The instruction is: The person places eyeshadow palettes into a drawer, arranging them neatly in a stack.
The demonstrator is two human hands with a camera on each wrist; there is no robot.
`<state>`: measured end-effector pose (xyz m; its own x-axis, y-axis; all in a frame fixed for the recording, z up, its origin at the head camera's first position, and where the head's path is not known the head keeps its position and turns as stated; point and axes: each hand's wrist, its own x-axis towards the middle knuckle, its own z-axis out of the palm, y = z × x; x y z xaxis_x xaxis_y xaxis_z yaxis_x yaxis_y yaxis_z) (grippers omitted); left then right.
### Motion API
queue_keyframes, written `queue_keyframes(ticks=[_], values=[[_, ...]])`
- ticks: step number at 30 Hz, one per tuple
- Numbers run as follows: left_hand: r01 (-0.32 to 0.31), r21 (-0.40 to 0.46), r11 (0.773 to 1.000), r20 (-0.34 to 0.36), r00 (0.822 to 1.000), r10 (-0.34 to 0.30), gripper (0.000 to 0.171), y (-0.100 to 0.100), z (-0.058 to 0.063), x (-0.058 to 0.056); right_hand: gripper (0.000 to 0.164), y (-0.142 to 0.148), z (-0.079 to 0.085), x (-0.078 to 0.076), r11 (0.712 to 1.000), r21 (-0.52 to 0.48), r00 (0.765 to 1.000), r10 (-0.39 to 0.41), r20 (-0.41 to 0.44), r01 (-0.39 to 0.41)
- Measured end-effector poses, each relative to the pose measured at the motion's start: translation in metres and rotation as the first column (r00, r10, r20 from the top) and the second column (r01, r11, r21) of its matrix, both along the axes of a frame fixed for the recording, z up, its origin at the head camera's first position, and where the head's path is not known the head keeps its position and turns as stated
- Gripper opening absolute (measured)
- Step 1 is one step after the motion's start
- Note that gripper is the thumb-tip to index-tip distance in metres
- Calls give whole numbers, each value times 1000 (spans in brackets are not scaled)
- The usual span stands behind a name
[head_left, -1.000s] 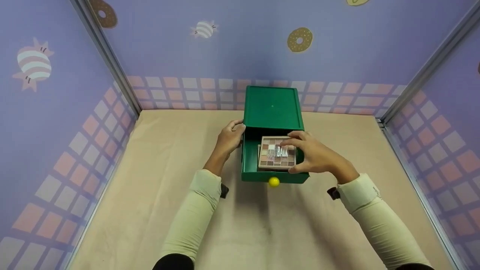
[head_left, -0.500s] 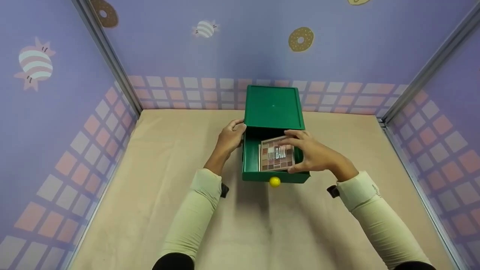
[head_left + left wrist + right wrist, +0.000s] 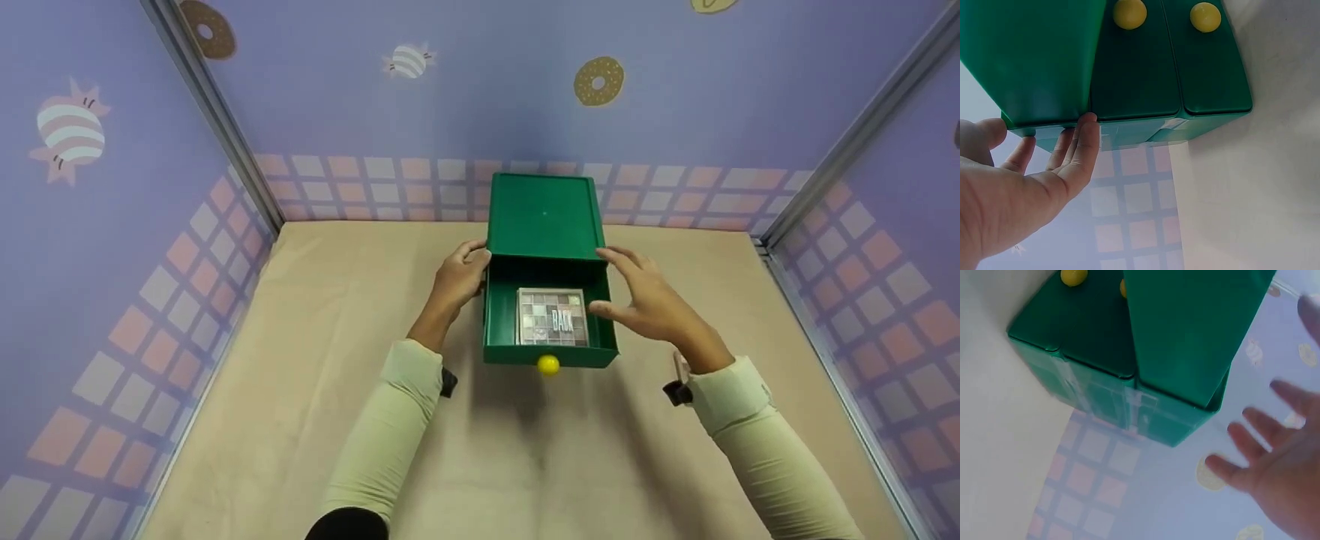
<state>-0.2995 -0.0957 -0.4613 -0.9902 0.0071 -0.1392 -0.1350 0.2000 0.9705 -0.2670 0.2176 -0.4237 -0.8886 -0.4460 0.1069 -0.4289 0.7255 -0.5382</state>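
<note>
A green drawer cabinet has its top drawer pulled out, with a yellow knob on its front. In that drawer lies a square eyeshadow palette with a clear lid and printed lettering; whether another lies under it is hard to tell. My left hand rests against the cabinet's left side, its fingers extended along the wall in the left wrist view. Beside the drawer's right wall, my right hand has spread fingers and holds nothing, its thumb over the drawer edge.
Two lower drawers are closed, each with a yellow knob. A beige cloth covers the table. Purple patterned walls enclose the back and both sides, and the cabinet stands near the back wall.
My right hand has let go of the eyeshadow palette and moved right, to the drawer's side. The palette now lies flat and straighter in the drawer. My left hand stays put.
</note>
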Motion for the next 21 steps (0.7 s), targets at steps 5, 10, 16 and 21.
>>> queue_keyframes(ticks=[5, 10, 16, 21], values=[[7, -4, 1000, -1, 1000, -7, 45, -1, 1, 0, 78, 18, -13, 1, 991, -43, 990, -131, -42, 129], [1, 11, 1000, -10, 1000, -1, 45, -1, 1, 0, 78, 39, -30, 4, 958, -35, 958, -285, -42, 284], [-2, 14, 1000, 2, 1000, 2, 44, -1, -2, 1, 89, 66, -56, 19, 906, 79, 905, -421, 68, 416], [0, 25, 1000, -4, 1000, 0, 43, 0, -1, 0, 99, 86, -76, 29, 861, 169, 848, -504, 164, 479]])
